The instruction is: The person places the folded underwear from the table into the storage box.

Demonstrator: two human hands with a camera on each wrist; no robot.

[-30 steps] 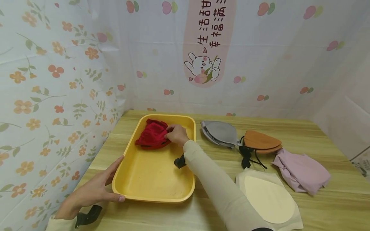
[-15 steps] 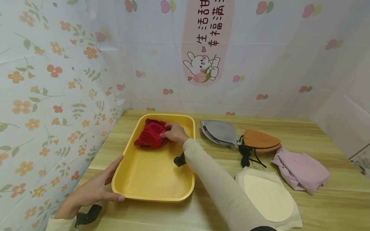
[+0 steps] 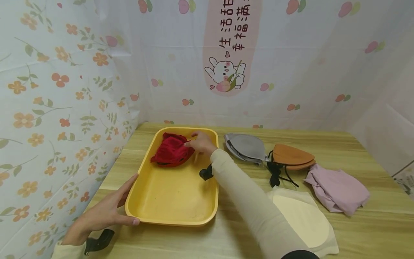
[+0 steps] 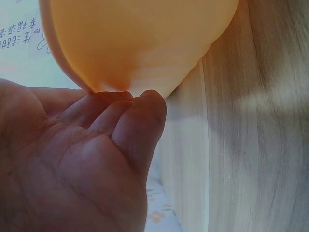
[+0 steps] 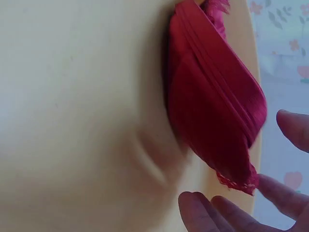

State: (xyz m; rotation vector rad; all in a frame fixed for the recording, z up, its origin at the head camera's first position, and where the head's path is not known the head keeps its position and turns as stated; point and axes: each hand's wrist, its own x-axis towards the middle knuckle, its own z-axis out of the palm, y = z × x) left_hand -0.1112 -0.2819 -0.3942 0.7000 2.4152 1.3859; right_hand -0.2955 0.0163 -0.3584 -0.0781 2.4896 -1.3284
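A yellow plastic basin [image 3: 171, 223] stands on the table. In its far left part lies a folded red bra [image 3: 169, 149], smooth and shiny with a lace edge, as the right wrist view shows. My right hand [image 3: 203, 143] is over the basin's far right side, thumb and fingers spread; one fingertip is right at the bra's lace tip [image 5: 244, 186]. My left hand [image 3: 103, 212] spans the basin's near left corner, with fingertips against the outer side wall and the thumb at the front rim. In the left wrist view its fingers [image 4: 140, 125] touch the basin wall [image 4: 145, 43].
Right of the basin lie a grey folded bra [image 3: 247, 147], an orange one [image 3: 291, 156] with black straps, a mauve folded garment [image 3: 339, 189] and a cream, rounded cloth piece [image 3: 302, 219], partly behind my right forearm. Patterned curtains [image 3: 174, 72] border the table's back and left.
My right hand has let go of the red bra's right edge, its fingers spreading and shifting slightly right and away. The left hand stays at the basin.
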